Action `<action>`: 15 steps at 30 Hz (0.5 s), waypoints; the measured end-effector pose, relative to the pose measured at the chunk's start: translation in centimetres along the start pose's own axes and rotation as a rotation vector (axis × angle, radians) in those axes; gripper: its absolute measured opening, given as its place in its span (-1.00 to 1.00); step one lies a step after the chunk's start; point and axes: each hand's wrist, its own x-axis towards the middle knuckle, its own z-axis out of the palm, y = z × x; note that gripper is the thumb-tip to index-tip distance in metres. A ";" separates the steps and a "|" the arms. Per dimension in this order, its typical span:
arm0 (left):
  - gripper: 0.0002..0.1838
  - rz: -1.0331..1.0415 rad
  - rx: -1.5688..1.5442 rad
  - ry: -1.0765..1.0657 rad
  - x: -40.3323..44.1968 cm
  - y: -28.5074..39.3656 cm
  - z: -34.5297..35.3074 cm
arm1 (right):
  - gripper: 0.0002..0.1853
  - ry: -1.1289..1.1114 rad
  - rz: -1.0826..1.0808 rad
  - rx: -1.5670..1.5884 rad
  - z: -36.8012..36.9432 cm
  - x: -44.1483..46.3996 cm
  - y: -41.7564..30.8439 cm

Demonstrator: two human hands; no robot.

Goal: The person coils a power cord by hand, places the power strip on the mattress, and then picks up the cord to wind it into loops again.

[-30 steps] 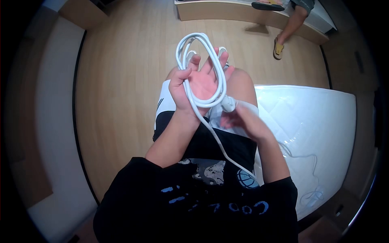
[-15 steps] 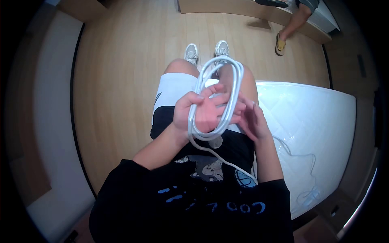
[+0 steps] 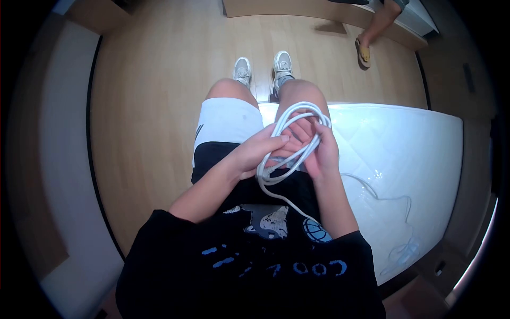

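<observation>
The left hand [image 3: 257, 154] pinches the white coiled cable [image 3: 305, 153] at its nine o'clock; the right hand [image 3: 326, 154], fingers curled, clasps its three o'clock.

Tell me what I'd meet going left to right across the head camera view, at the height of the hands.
Wooden floor, shorts, left hand, coiled white cable, right hand, mattress.
</observation>
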 end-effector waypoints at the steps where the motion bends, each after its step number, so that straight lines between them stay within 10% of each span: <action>1: -0.44 0.024 0.093 0.049 0.4 -0.5 -0.3 | -0.53 0.035 -0.031 -0.059 -1.4 0.3 0.2; 15: -0.50 -0.018 0.573 -0.080 -0.8 1.1 -0.5 | -0.48 0.215 -0.220 -0.044 -2.0 -8.2 -0.8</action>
